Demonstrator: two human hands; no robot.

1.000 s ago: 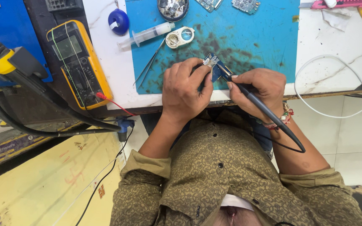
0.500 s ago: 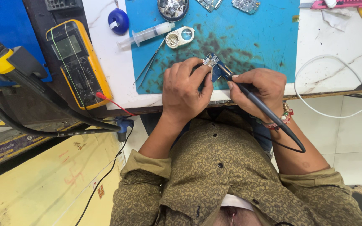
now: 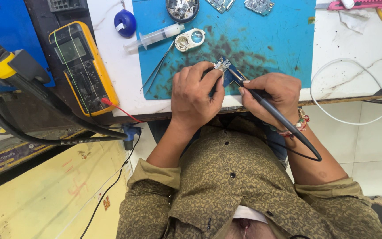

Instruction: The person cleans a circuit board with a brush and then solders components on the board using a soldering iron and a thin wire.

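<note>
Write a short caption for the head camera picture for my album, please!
Left hand steadies a small circuit board on a blue mat; right hand touches it with a soldering iron.

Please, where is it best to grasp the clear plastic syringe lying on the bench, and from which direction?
Probably the clear plastic syringe is best pinched across the middle of its round barrel, coming from above. It lies flat on the white benchtop with free space on both long sides, while the thin metal tweezers lie close below it.

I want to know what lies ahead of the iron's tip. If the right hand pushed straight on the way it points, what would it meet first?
Probably the small circuit board held by the left hand: the right hand aims its soldering iron up-left at it. Whether the tip touches it already is unclear.
</note>
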